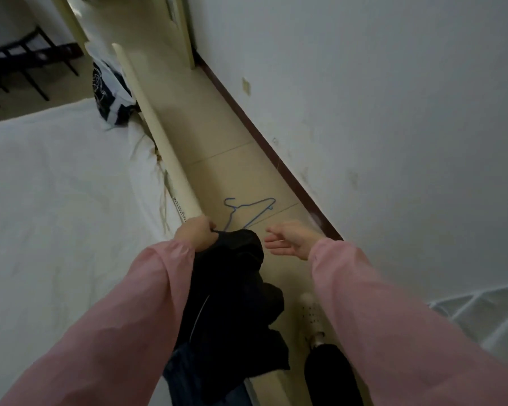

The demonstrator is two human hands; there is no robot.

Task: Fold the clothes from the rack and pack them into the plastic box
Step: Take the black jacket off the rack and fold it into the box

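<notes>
Between a white bed at nine o'clock and a white wall at three o'clock runs a strip of beige tiled floor, with a blue hanger lying on it. The left hand pinches a black garment hanging at six o'clock. The right hand is spread, empty, just beside it.
</notes>
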